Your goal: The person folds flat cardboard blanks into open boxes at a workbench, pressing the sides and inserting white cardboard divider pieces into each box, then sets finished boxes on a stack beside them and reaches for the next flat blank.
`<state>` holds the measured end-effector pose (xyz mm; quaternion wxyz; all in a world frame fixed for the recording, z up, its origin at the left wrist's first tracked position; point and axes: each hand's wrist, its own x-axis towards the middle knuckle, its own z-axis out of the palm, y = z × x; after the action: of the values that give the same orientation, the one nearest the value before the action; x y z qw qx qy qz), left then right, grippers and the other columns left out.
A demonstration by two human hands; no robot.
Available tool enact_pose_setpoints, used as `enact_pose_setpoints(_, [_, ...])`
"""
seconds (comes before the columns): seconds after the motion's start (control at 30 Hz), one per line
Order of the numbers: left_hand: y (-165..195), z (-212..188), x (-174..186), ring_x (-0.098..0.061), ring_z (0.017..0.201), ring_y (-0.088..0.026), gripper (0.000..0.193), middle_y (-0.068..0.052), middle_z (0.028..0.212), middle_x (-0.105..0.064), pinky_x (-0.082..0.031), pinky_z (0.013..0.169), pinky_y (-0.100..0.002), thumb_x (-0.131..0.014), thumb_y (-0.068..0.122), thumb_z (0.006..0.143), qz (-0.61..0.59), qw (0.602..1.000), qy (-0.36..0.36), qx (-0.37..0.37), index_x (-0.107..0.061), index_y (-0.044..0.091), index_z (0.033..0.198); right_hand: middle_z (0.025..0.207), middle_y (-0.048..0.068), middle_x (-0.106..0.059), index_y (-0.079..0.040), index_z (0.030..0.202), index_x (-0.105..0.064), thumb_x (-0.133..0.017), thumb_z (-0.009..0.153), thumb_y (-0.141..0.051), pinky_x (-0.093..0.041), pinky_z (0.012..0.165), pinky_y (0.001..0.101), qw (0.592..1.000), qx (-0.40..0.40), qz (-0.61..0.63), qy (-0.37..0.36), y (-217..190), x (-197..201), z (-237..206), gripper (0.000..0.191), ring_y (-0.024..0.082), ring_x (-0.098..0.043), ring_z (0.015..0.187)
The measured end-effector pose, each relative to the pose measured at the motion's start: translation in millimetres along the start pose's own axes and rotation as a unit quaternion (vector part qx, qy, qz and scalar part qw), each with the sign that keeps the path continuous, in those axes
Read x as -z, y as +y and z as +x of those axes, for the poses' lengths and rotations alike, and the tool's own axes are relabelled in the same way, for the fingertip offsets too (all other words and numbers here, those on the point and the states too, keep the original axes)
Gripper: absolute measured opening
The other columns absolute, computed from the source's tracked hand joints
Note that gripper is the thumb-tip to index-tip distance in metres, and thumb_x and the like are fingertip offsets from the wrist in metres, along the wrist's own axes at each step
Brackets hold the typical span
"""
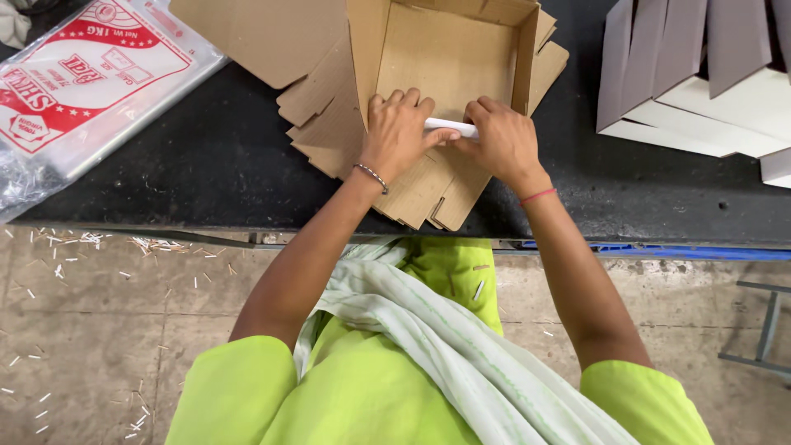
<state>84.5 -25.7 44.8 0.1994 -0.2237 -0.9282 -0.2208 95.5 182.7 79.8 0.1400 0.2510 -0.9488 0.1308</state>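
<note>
A brown cardboard box (449,49), partly folded up, lies on the black table (214,165) on top of several flat cardboard blanks (321,115). My left hand (397,132) and my right hand (499,140) rest on the box's front flap. Between them they grip a short white stick-shaped object (451,126), lying sideways across the cardboard. Fingers cover both of its ends, and what it is cannot be made out.
A clear plastic bag with red and white print (82,82) lies at the table's left. Folded grey and white cardboard pieces (700,74) are stacked at the right. Below the table edge, small sticks litter the concrete floor (91,330). A metal frame (766,330) stands at the right.
</note>
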Motion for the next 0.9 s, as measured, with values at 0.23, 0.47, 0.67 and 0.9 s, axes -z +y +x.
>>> enact_pose_setpoints(0.23, [-10.3,11.6,1.0,-0.068,0.084,-0.03,0.064,-0.01,0.083,-0.071,-0.047,0.076,-0.049,-0.064,0.073,0.091,-0.014,0.996,-0.089,-0.021,-0.073,0.009,0.084,0.083,0.009,-0.07,-0.011,0.083,-0.073,-0.075,0.091,-0.047,-0.052,0.059,0.0465,0.999,-0.016,-0.026,-0.011,1.5,-7.1,0.4,0.037,0.036,-0.067,0.07])
enact_pose_setpoints(0.47, [-29.6,-3.6,20.2,-0.062,0.098,-0.025,0.026,-0.003,0.09,-0.073,-0.044,0.094,-0.045,-0.075,0.04,0.084,0.006,0.992,-0.013,-0.127,-0.076,0.014,0.087,0.082,0.014,-0.071,-0.01,0.092,-0.073,-0.075,0.088,-0.046,-0.053,0.064,0.0485,0.996,-0.017,0.048,-0.071,-39.0,22.8,2.6,0.037,0.038,-0.069,0.073])
enact_pose_setpoints(0.67, [-83.7,-5.3,81.2,-0.054,0.124,-0.036,0.032,-0.019,0.136,-0.061,-0.037,0.109,-0.05,-0.068,0.015,0.096,0.217,0.954,0.204,0.035,-0.07,0.008,0.127,0.106,0.015,-0.073,-0.005,0.11,-0.072,-0.073,0.095,-0.018,-0.053,0.088,0.0451,0.952,0.146,0.267,-0.035,-56.1,66.5,-1.4,0.02,0.037,-0.067,0.102])
enact_pose_setpoints(0.9, [-2.4,-41.8,84.8,-0.054,0.121,-0.036,0.051,-0.015,0.119,-0.067,-0.024,0.112,-0.062,-0.079,0.048,0.084,-0.072,0.995,-0.014,-0.06,-0.073,0.013,0.12,0.13,0.011,-0.068,-0.004,0.121,-0.072,-0.058,0.074,0.016,-0.044,0.103,0.0452,0.987,0.092,0.0,0.129,5.2,86.5,8.7,0.053,0.035,-0.057,0.127])
